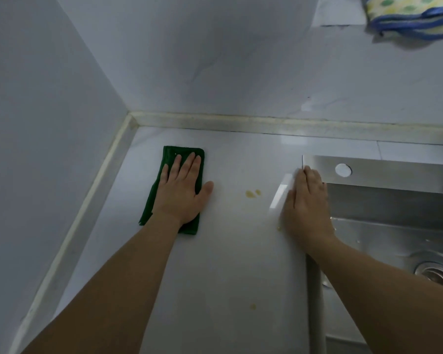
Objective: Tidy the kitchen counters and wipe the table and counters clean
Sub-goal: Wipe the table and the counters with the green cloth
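Kitchen corner: pale counter [223, 251] set against light walls, a yellowed sealing strip [241, 120] along the join; steel sink [384, 226] let into the counter at our right, its drain [437, 274] low at the frame edge; a dotted, blue-edged cloth item [409, 14] on the wall upper right. Item: one green cloth [173, 154], folded to a long rectangle, lying flat on the counter well left of the sink, nearer the side wall. We judge it light, soft and limp, with no stiffness of its own, likely to bunch or unfold if dragged by one corner; it wants a flat palm bearing down on its middle, or a pinch through all the folds if lifted. Our left hand [183, 190] lies spread on top of it, fingers [187, 164] straight and pointing to the back wall, their tips just short of the far edge, thumb out past the right edge onto bare counter; the cloth shows beyond the fingertips, along the little-finger side and below the wrist. Nothing is gripped; it presses only. Our right hand [306, 200] rests flat and empty on the counter at the sink's left rim, fingers together. Stains: two yellow spots [252, 193] between the hands, one smaller spot [253, 306] nearer us, both unwiped.
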Tool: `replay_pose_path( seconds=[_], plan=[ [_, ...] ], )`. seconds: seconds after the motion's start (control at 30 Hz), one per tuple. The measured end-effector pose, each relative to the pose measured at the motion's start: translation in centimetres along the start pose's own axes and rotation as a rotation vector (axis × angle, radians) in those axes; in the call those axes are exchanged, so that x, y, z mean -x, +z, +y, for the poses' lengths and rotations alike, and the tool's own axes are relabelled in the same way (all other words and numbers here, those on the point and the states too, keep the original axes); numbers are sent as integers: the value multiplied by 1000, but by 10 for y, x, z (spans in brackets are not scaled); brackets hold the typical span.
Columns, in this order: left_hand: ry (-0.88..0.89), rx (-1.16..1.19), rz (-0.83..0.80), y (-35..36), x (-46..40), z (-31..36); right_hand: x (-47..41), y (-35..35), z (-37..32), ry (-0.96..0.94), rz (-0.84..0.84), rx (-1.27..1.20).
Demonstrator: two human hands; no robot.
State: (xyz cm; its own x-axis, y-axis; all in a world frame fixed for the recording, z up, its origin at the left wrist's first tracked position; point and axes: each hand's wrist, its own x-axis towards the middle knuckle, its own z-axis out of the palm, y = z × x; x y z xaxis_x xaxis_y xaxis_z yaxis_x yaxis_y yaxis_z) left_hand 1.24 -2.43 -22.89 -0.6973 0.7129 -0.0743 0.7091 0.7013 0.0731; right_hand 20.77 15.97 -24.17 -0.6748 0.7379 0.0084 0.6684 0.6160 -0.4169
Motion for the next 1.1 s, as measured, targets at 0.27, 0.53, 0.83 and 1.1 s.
replay_pose_path(
  seconds=[0.27,0.53,0.83,1.1],
  plan=[
    [-23,8,18,-9,-70,-4,-3,5,0,-27,44,94],
    [-22,-7,-4,-8,-80,0,-6,6,2,-28,17,127],
    [17,1,-22,-3,-68,41,-3,0,-2,-17,-30,113],
    [16,3,-11,-3,-64,41,-6,-1,1,-23,-34,116]
  ],
)
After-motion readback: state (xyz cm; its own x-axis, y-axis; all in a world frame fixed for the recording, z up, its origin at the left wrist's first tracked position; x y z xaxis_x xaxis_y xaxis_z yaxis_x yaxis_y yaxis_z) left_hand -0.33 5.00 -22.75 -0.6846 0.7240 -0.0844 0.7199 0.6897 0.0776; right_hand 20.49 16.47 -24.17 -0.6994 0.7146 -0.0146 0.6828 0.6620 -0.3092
